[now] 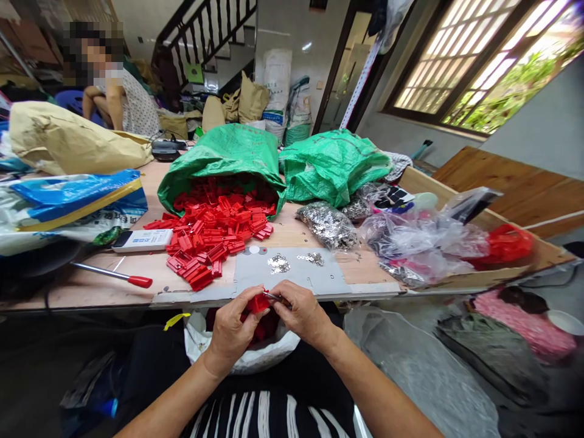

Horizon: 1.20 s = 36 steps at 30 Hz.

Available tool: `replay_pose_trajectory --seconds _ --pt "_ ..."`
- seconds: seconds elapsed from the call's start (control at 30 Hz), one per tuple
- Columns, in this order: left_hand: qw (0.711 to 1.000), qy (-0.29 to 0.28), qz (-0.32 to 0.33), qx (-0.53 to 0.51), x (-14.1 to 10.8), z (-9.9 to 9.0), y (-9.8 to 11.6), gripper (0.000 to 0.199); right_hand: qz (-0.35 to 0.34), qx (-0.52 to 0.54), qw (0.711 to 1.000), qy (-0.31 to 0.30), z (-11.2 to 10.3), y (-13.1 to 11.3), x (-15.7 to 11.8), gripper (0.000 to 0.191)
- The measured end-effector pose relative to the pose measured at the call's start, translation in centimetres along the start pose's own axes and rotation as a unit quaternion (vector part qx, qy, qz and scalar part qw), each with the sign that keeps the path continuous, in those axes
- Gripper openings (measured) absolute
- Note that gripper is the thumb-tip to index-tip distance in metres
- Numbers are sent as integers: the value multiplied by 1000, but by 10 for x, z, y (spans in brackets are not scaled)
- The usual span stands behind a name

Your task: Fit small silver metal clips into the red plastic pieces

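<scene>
Just past the table's front edge, my left hand (232,328) grips a red plastic piece (259,302) between thumb and fingers. My right hand (298,310) pinches a thin dark metal tool (275,297) whose tip meets the red piece. Below both hands, a white sack (269,359) in the lap holds more red pieces. On the table, a grey mat (255,277) bears two small piles of silvery metal parts (278,263). A heap of red pieces (205,237) spills from a green sack (228,152) beyond the left hand.
A second green sack (333,167) and a bag of metal parts (328,225) stand behind the mat. At right is a wooden tray (542,258) with plastic bags. A red-handled tool (139,281) and a white box (143,239) lie left. A person (132,103) sits at back left.
</scene>
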<state>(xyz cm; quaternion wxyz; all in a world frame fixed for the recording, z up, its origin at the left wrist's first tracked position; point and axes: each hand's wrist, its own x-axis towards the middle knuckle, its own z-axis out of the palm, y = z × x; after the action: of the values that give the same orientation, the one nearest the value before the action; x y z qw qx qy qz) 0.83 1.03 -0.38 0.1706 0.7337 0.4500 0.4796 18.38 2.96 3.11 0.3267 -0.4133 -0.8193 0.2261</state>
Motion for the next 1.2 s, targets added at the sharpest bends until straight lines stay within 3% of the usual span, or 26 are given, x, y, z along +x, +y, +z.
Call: replay_pose_trajectory --seconds 0.17,0.37,0.53,0.8,0.87,1.03,1.1,1.2 --pt "1000 19 -19 -8 -3 3 -1 32 14 47 999 -9 -1 -1 -1 14" --pt "999 19 -24 -13 -3 2 -2 32 121 131 984 9 -4 5 -3 11" --pt "1000 13 -21 -19 -2 1 1 32 144 171 975 -3 -4 7 -1 12" --pt "998 -20 39 -36 -5 1 2 28 180 296 937 -45 17 19 -5 22" --pt "998 -30 14 -47 -7 2 -3 27 193 311 930 -42 26 22 -7 24" --pt "979 -64 -145 -130 -10 3 -16 28 206 261 942 -40 27 33 0 20" --pt "962 -60 -192 -183 -9 2 -17 28 207 182 961 -29 17 42 8 14" --pt "927 -51 -251 -273 -7 -1 -17 29 180 -21 983 4 1 58 22 8"
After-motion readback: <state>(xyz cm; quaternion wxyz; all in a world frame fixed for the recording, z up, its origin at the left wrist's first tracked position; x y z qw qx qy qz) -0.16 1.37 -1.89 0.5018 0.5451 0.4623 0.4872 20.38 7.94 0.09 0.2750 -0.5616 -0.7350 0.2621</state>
